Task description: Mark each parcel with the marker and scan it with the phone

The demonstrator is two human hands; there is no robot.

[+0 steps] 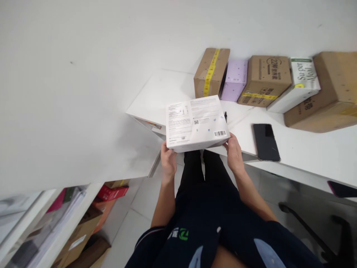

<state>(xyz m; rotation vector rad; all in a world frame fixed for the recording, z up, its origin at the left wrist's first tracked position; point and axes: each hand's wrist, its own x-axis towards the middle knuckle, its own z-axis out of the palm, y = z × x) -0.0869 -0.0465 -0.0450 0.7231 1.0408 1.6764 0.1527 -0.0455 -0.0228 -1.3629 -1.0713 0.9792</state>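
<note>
Smooth white desk (304, 149), flat printed box (196, 124), both hands (169, 160) (234, 153) closed on its near corners

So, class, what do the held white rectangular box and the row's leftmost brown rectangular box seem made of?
White rectangular box: probably smooth coated card, judging by its crisp edges and fine print.

Leftmost brown rectangular box: likely matt cardboard, given its dull brown faces; whether it is corrugated cannot be told.
</note>
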